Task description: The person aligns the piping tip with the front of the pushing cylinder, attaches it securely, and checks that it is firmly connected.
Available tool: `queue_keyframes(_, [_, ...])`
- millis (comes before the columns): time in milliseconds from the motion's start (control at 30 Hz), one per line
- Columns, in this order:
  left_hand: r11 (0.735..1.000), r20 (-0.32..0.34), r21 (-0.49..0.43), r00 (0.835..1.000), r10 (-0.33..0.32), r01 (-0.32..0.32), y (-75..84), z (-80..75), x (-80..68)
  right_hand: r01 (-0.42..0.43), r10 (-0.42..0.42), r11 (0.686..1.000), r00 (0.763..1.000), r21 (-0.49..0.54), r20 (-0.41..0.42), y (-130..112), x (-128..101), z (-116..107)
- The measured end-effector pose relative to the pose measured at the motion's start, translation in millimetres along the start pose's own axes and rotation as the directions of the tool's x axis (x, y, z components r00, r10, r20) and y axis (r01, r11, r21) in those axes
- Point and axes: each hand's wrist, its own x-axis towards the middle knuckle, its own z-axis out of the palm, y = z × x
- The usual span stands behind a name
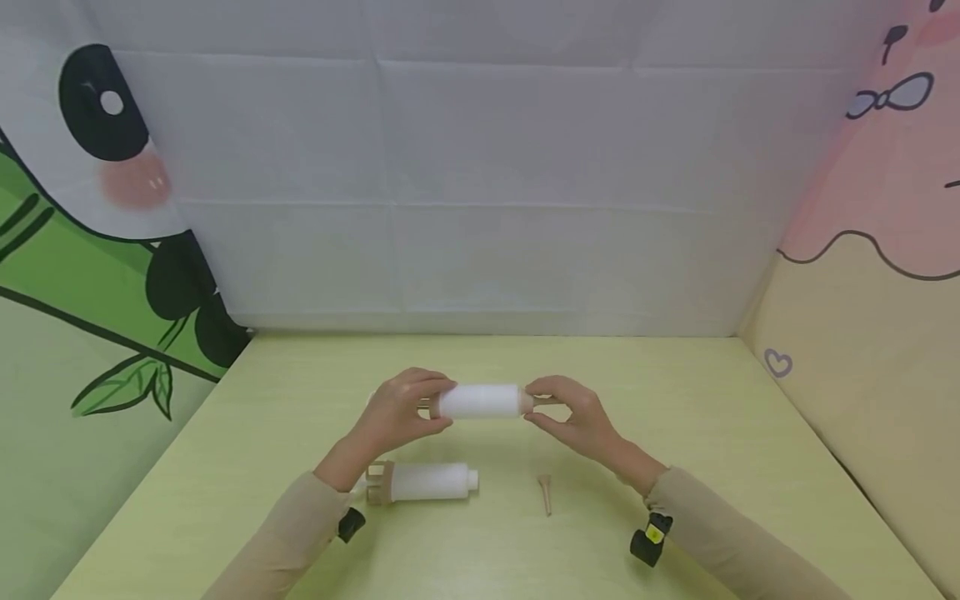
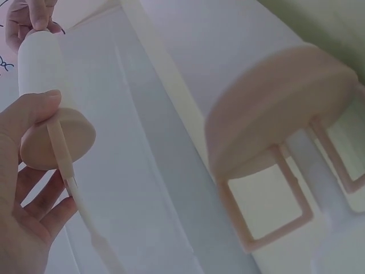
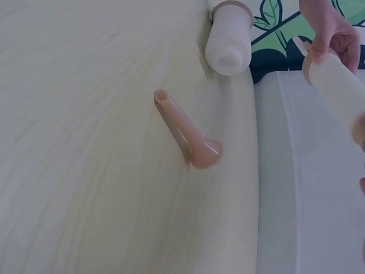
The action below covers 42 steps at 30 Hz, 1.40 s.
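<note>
Above the table, both hands hold a white syringe-like tube [image 1: 480,401] with beige ends, lying level. My left hand [image 1: 397,408] pinches its left end between thumb and fingers. A beige cap [image 2: 77,140] and a thin rod [image 2: 85,214] show there in the left wrist view. The fingertips of my right hand [image 1: 573,412] pinch the beige right end [image 1: 527,402]; a thin beige stem reaches from it toward the palm. In the right wrist view, only the edge of the right hand shows. Below the hands lies a small beige funnel-shaped nozzle [image 3: 181,125], untouched.
A second white tube [image 1: 431,482], with a beige framed collar [image 1: 380,482] at its left end, lies on the pale yellow table [image 1: 675,400] below the left hand. Behind the table hangs a white sheet [image 1: 487,208]. Printed cloths flank both sides.
</note>
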Motion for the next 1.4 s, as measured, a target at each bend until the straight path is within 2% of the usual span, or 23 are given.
queue_keyframes(233, [1.0, -0.002, 0.009, 1.0, 0.002, -0.002, 1.3, -1.6, 3.0, 0.018, -0.018, 0.998, 1.0, -0.054, -0.007, 0, 2, -3])
queue_keyframes(567, [0.999, -0.004, 0.032, 1.0, 0.002, -0.002, 2.0, -1.9, 3.7, -0.031, 0.031, 0.999, 0.999, 0.011, 0.015, 4, 1, -4])
queue_keyframes(800, [1.0, 0.012, 0.021, 1.0, -0.016, 0.015, 2.1, -6.5, 2.4, -0.035, 0.034, 0.998, 0.999, 0.047, 0.041, 29, -13, 5])
queue_keyframes(967, [1.0, 0.029, 0.014, 0.999, -0.016, 0.016, 0.5, -7.1, 2.4, -0.034, 0.031, 0.997, 0.998, 0.074, 0.049, 34, -16, 6])
queue_keyframes(1200, [1.0, 0.0, 0.013, 1.0, 0.01, -0.01, -1.0, -3.4, 2.7, -0.071, 0.068, 0.994, 0.997, 0.08, 0.042, 31, -15, 4])
queue_keyframes(1400, [1.0, -0.022, 0.014, 1.0, 0.012, -0.012, -0.6, -1.1, 3.7, -0.13, 0.129, 0.991, 0.991, 0.01, 0.045, 6, 0, -3])
